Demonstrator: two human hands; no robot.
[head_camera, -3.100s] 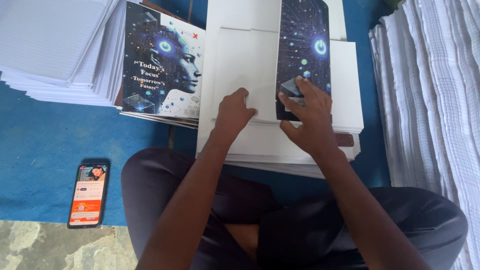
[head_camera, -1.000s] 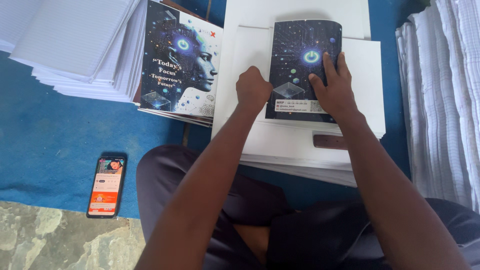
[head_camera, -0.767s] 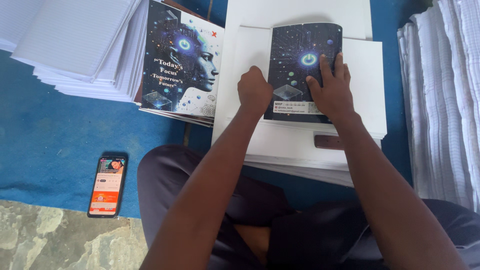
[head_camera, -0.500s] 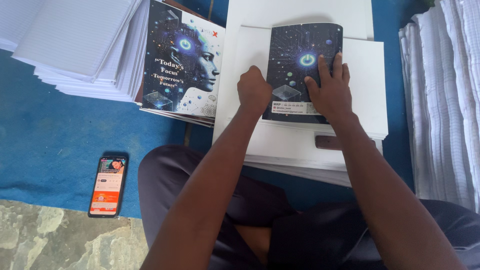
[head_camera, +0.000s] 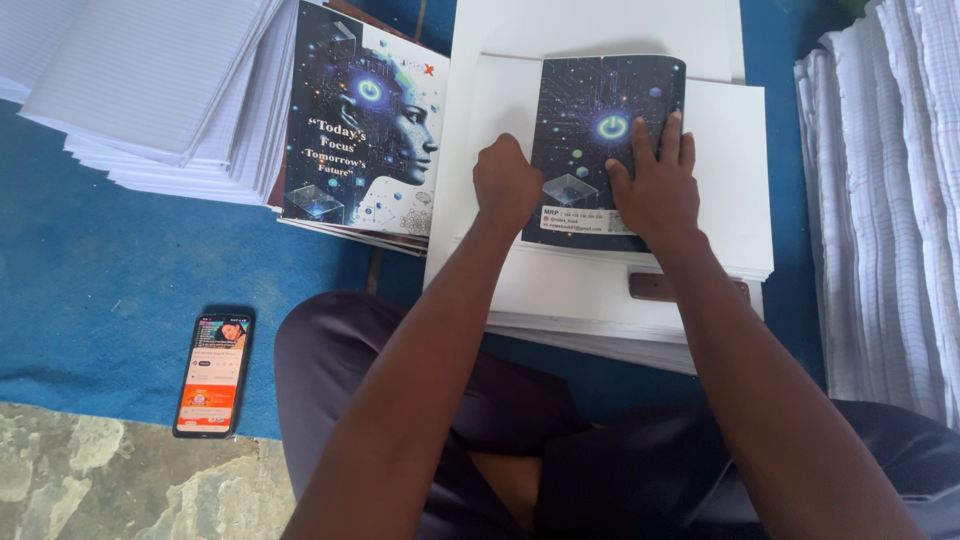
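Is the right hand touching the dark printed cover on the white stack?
Touching. The head view shows the right hand lying flat on the dark printed cover, palm and fingers pressed onto its right half with no gap.

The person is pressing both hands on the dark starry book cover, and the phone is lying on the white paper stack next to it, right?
Not quite. In the head view the black phone with the orange screen lies on the blue mat, left of the person's knee, not on the white paper stack. The left hand and right hand do press the dark starry book cover.
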